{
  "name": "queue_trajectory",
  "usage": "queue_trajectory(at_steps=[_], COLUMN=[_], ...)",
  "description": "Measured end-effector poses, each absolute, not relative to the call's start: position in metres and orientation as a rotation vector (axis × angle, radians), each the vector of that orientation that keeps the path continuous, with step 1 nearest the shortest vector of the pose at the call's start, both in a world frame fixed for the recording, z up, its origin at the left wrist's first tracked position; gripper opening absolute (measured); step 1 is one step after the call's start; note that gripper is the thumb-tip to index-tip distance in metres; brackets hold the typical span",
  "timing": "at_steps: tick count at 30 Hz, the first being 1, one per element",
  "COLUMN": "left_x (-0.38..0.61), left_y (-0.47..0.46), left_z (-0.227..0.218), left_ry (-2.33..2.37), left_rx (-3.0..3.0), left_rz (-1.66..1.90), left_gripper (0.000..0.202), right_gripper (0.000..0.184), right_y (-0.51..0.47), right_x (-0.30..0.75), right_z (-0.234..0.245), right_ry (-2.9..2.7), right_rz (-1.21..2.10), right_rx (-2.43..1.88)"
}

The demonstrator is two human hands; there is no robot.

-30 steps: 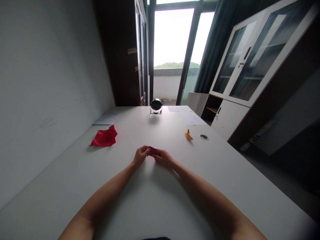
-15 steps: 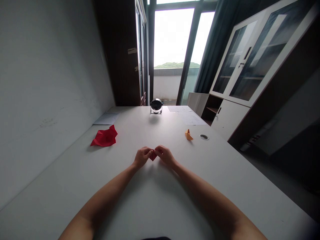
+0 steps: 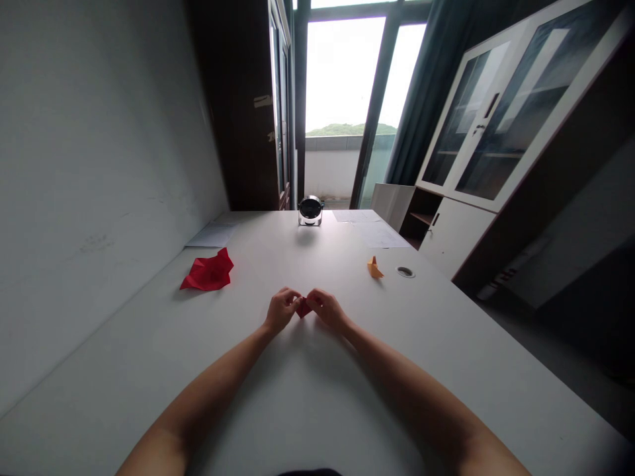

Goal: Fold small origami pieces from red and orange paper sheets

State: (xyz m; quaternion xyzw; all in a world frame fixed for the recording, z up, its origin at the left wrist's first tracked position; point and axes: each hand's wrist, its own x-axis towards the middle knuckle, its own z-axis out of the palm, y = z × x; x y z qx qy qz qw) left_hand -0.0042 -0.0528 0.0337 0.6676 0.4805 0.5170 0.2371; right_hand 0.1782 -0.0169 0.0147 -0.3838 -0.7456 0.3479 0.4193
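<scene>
At the middle of the white table a small folded red paper is pinched between my two hands. My left hand grips its left side with curled fingers. My right hand grips its right side, fingers closed too. Most of the paper is hidden between the fingertips. It sits at or just above the tabletop; I cannot tell whether it touches.
A crumpled red paper sheet lies far left near the wall. An orange folded paper figure stands right of centre beside a round cable hole. A small black fan and white sheets lie at the far end. Cabinets stand at right.
One second ago the red paper lay flatter and wider between my fingers. Both hands have since drawn closer together and the paper now shows as a smaller, more folded piece.
</scene>
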Motion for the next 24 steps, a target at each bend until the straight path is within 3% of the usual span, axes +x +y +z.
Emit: queue_trajectory(at_steps=[14,24], left_x=[-0.005,-0.005], left_y=[-0.047,-0.044], left_z=[0.025,0.02], left_ry=[1.283,1.274], left_rx=[1.7,1.646], left_rz=[1.442,1.447], left_gripper=[0.015,0.017], right_gripper=[0.02,0.006], right_y=[-0.012,-0.013], right_x=[0.179,0.178], right_z=[0.014,0.012], right_ry=[-1.758,-1.791], right_rz=[0.937,0.925], right_rx=[-0.93,-0.959])
